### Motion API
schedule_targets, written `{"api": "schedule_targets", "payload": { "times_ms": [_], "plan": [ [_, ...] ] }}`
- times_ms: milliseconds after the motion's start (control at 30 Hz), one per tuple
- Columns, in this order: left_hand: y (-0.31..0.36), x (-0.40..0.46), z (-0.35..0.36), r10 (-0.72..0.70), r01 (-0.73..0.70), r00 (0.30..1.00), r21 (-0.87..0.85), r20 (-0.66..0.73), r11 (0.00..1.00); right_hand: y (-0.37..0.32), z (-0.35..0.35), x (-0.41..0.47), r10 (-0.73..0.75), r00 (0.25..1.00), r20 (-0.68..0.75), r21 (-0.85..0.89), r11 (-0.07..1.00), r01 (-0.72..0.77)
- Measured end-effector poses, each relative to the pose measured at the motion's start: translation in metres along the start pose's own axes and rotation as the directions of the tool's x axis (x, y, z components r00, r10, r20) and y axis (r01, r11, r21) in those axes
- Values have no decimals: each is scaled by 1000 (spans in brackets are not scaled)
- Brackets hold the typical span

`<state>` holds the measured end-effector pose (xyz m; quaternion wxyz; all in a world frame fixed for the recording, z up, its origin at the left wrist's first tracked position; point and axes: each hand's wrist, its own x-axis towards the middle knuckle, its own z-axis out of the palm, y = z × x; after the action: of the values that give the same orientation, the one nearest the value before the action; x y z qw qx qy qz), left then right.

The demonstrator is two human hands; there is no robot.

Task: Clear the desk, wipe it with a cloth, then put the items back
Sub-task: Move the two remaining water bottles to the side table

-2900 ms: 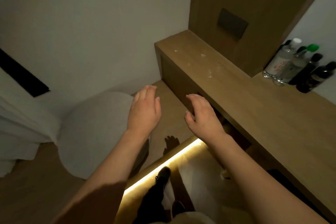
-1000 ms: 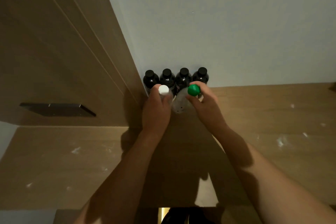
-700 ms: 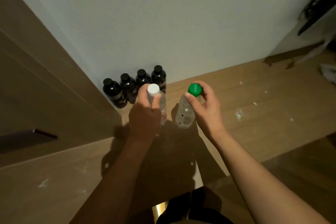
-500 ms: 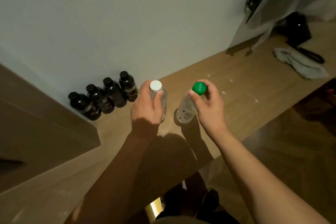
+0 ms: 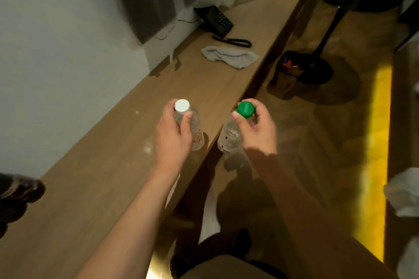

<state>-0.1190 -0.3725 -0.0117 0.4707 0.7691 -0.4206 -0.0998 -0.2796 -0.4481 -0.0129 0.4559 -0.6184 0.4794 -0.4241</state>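
My left hand [image 5: 173, 136] grips a clear plastic bottle with a white cap [image 5: 196, 127], lifted above the front edge of the long wooden desk [image 5: 95, 179]. My right hand [image 5: 258, 130] holds a second clear bottle with a green cap [image 5: 230, 136] by its neck, just past the desk edge, over the floor. A grey cloth [image 5: 230, 56] lies crumpled on the desk further right. White specks dot the desk surface near the bottles.
A black desk phone [image 5: 216, 20] with its cord sits beyond the cloth, by a curtain. Dark bottles [image 5: 15, 192] show blurred at the left edge. A black floor stand [image 5: 317, 68] and a small bin stand on the wooden floor to the right.
Both hands took the two clear bottles from beside the dark bottles and carried them right along the desk. The view swung right, bringing the cloth and phone closer.
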Motion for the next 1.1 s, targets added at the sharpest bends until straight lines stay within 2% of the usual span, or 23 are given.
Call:
{"api": "schedule_targets", "payload": {
  "times_ms": [100, 233, 433, 567, 700, 867, 1100],
  "plan": [
    [39, 6, 63, 52, -51, 997, -9, 58, 999, 18, -61, 23, 44, 996, -79, 56, 998, -39],
    [88, 13, 130, 122, -115, 982, -54, 145, 992, 33, -133, 46, 1, 985, -171, 51, 999, 8],
    [144, 35, 209, 260, -238, 929, -110, 265, 965, 54, -207, 87, -71, 951, -300, -61, 997, 55],
    [164, 54, 262, 283, -251, 903, -138, 323, 958, 72, -237, 121, -83, 927, -367, -121, 992, 40],
    [176, 87, 319, 313, -271, 882, -164, 354, 949, 88, -263, 177, -50, 920, -389, -110, 994, 7],
    [200, 148, 392, 331, -286, 862, -171, 383, 943, 95, -293, 268, -95, 918, -386, -204, 979, 16],
    [247, 230, 483, 336, -269, 856, -217, 394, 938, 103, -342, 381, -46, 913, -406, -160, 987, -22]
  ]
}}
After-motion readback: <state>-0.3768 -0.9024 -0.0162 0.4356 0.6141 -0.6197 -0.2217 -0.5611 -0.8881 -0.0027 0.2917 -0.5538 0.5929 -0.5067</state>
